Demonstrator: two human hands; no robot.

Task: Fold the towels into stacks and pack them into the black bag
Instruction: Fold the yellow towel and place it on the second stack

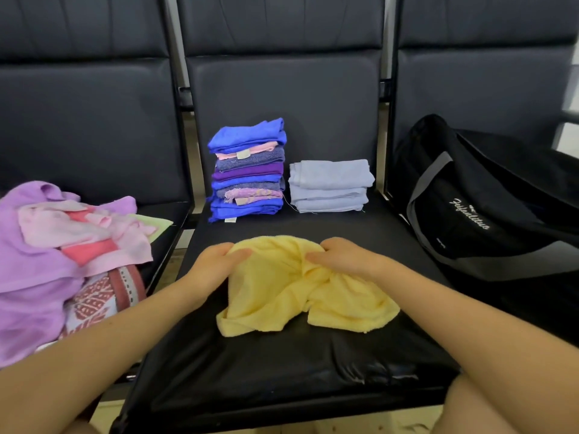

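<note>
A crumpled yellow towel lies on the middle black seat. My left hand grips its far left edge, and my right hand grips its far right part, fingers curled into the cloth. Behind it stands a tall stack of folded blue, purple and pink towels. Beside that stack, to the right, sits a lower stack of folded pale blue towels. The black bag with grey straps and white lettering rests on the right seat.
A loose heap of unfolded lilac, pink and patterned towels covers the left seat. Dark padded seat backs rise behind everything. Metal frame gaps separate the three seats.
</note>
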